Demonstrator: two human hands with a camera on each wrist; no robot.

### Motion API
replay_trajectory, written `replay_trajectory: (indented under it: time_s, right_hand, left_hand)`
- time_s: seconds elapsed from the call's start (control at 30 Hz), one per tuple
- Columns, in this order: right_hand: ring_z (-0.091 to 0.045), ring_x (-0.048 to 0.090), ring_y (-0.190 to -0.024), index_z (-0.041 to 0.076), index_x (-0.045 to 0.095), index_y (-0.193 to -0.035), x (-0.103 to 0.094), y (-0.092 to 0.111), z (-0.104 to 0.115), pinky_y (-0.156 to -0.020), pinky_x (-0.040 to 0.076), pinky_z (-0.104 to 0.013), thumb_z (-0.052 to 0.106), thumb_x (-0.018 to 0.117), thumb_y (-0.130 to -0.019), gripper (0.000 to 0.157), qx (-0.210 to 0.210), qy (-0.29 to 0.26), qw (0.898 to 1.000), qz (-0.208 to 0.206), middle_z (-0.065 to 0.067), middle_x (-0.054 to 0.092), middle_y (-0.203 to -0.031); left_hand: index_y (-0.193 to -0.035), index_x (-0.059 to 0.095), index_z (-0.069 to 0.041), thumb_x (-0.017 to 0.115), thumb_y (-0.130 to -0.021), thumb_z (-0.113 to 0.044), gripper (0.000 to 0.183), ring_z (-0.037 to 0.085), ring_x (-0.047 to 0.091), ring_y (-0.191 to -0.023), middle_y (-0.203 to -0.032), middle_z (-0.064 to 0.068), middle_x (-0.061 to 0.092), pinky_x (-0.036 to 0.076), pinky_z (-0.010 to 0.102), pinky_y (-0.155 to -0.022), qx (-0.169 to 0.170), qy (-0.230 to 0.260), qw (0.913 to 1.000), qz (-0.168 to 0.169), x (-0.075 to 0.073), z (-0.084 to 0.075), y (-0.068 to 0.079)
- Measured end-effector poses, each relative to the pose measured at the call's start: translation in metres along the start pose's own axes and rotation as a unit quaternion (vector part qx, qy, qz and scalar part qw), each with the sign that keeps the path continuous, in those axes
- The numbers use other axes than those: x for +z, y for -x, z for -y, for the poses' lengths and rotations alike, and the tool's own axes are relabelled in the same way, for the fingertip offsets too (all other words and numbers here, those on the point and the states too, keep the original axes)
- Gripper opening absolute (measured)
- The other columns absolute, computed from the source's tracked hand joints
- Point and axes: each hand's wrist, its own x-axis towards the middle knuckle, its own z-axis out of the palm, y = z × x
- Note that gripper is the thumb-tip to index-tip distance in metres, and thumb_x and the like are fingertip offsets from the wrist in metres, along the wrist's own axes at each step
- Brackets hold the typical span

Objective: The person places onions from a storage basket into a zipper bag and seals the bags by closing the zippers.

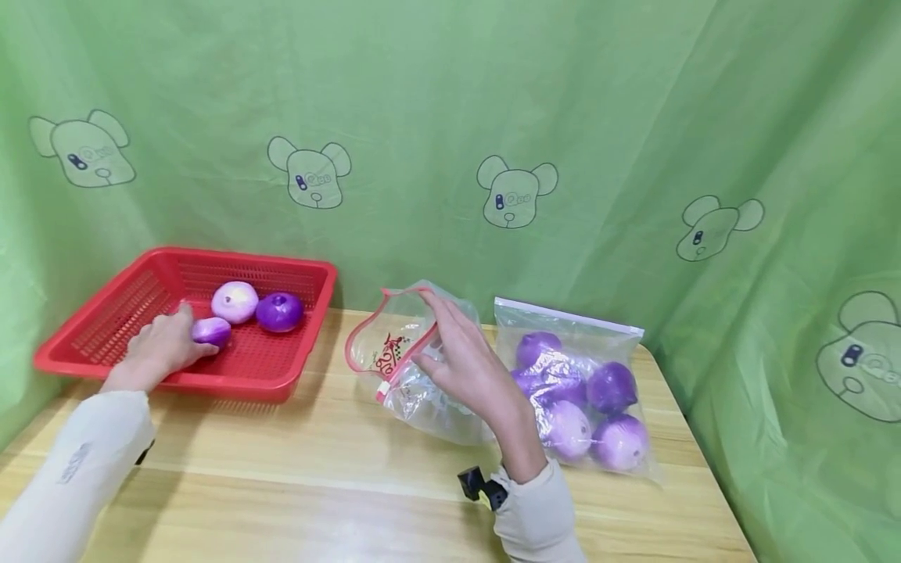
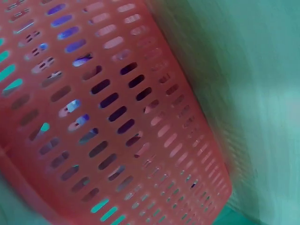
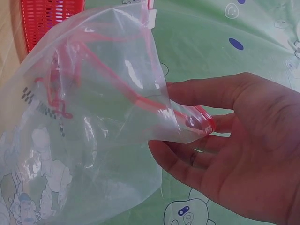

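Observation:
In the head view my left hand [image 1: 160, 344] reaches over the near rim of a red plastic basket [image 1: 281, 383]. Its fingers and thumb grip a purple onion [image 1: 213, 332] inside. A pale onion [image 1: 235, 302] and a dark purple onion [image 1: 279, 312] lie beside it. The basket's slotted wall [image 2: 112, 112] hides this hand in the left wrist view. My right hand [image 1: 468, 363] holds a clear zip bag [image 3: 93, 154] by its red-edged mouth, between thumb and fingers. The bag's mouth gapes toward the basket, its red slider [image 1: 383, 391] at the near corner.
To the right of my right hand lies another clear zip bag [image 1: 573, 332] with several purple onions inside. Everything rests on a light wooden table [image 1: 310, 485]. A green curtain [image 1: 422, 94] with printed mouse heads hangs behind and along the sides.

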Motion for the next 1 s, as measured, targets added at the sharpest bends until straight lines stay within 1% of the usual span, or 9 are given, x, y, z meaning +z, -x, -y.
replay_trajectory:
  time_s: [0.03, 0.1, 0.2, 0.37, 0.5, 0.6, 0.73, 0.83, 1.0]
  right_hand:
    - [-0.018, 0.06, -0.104, 0.016, 0.027, -0.157, 0.0, 0.0, 0.0, -0.094, 0.054, -0.039, 0.005, 0.08, -0.081, 0.093, 0.0, 0.001, 1.0, 0.0, -0.006, 0.038, -0.155]
    - [-0.018, 0.06, -0.103, 0.015, 0.027, -0.157, 0.001, 0.0, -0.001, -0.094, 0.054, -0.039, 0.005, 0.08, -0.081, 0.093, -0.001, 0.003, 1.0, -0.001, -0.007, 0.039, -0.155]
    - [-0.017, 0.061, -0.1, 0.016, 0.028, -0.157, 0.001, 0.0, -0.001, -0.09, 0.056, -0.038, 0.006, 0.079, -0.082, 0.091, 0.0, 0.0, 1.0, -0.001, -0.007, 0.041, -0.153]
    - [-0.017, 0.062, -0.097, 0.018, 0.027, -0.157, 0.002, 0.0, 0.0, -0.085, 0.057, -0.035, 0.006, 0.079, -0.082, 0.091, 0.003, -0.005, 1.0, 0.005, -0.006, 0.043, -0.151]
    - [-0.016, 0.062, -0.093, 0.017, 0.027, -0.157, 0.003, 0.0, 0.0, -0.082, 0.058, -0.033, 0.006, 0.079, -0.083, 0.092, 0.004, -0.005, 1.0, 0.006, -0.006, 0.043, -0.151]
    - [-0.015, 0.062, -0.092, 0.018, 0.026, -0.157, 0.003, 0.001, 0.0, -0.081, 0.058, -0.032, 0.005, 0.079, -0.082, 0.092, 0.007, -0.007, 1.0, 0.006, -0.006, 0.043, -0.151]
    - [-0.015, 0.062, -0.091, 0.018, 0.025, -0.158, 0.004, 0.001, -0.001, -0.081, 0.058, -0.033, 0.003, 0.078, -0.082, 0.094, 0.008, -0.008, 1.0, 0.005, -0.007, 0.042, -0.152]
    - [-0.017, 0.063, -0.094, 0.017, 0.026, -0.157, 0.004, 0.0, -0.002, -0.082, 0.058, -0.033, 0.004, 0.078, -0.082, 0.092, 0.006, -0.006, 1.0, 0.003, -0.007, 0.043, -0.151]
    - [-0.018, 0.063, -0.098, 0.016, 0.027, -0.157, 0.004, 0.0, -0.002, -0.084, 0.058, -0.034, 0.005, 0.079, -0.082, 0.091, 0.003, -0.008, 1.0, 0.002, -0.007, 0.043, -0.151]
  left_hand:
    - [-0.123, 0.045, 0.01, 0.079, -0.081, -0.04, 0.074, 0.061, 0.055, -0.089, -0.099, 0.041, 0.056, 0.045, 0.064, -0.063, 0.002, 0.0, 1.0, -0.005, 0.0, 0.0, 0.001]
    - [-0.108, 0.052, 0.005, 0.08, -0.08, -0.043, 0.062, 0.056, 0.058, -0.083, -0.092, 0.034, 0.059, 0.045, 0.057, -0.058, 0.009, 0.002, 0.9999, -0.014, -0.001, 0.0, 0.002]
    - [-0.102, 0.062, 0.001, 0.08, -0.08, -0.045, 0.054, 0.052, 0.059, -0.08, -0.091, 0.031, 0.062, 0.044, 0.052, -0.055, 0.015, 0.003, 0.9997, -0.019, -0.002, -0.002, 0.003]
    - [-0.109, 0.064, 0.001, 0.08, -0.081, -0.042, 0.054, 0.053, 0.059, -0.083, -0.1, 0.035, 0.061, 0.044, 0.052, -0.055, 0.016, 0.003, 0.9995, -0.028, -0.001, -0.004, 0.006]
    - [-0.116, 0.06, 0.005, 0.079, -0.083, -0.037, 0.057, 0.055, 0.052, -0.085, -0.1, 0.04, 0.047, 0.044, 0.057, -0.058, 0.005, 0.012, 0.9991, -0.042, 0.0, -0.007, 0.011]
    - [-0.12, 0.056, 0.008, 0.079, -0.083, -0.03, 0.057, 0.055, 0.048, -0.082, -0.097, 0.035, 0.039, 0.043, 0.058, -0.057, 0.009, 0.024, 0.9969, -0.075, 0.0, -0.012, 0.016]
    - [-0.121, 0.055, 0.008, 0.078, -0.083, -0.023, 0.054, 0.055, 0.047, -0.078, -0.098, 0.034, 0.038, 0.041, 0.058, -0.055, 0.027, 0.044, 0.9895, -0.135, 0.0, -0.02, 0.022]
    - [-0.125, 0.054, 0.009, 0.077, -0.084, -0.021, 0.056, 0.056, 0.047, -0.083, -0.106, 0.035, 0.039, 0.041, 0.062, -0.061, 0.028, 0.064, 0.9832, -0.169, -0.001, -0.029, 0.026]
    - [-0.131, 0.05, 0.009, 0.078, -0.085, -0.022, 0.062, 0.056, 0.047, -0.096, -0.118, 0.036, 0.042, 0.041, 0.066, -0.073, 0.007, 0.092, 0.9743, -0.206, 0.0, -0.044, 0.029]
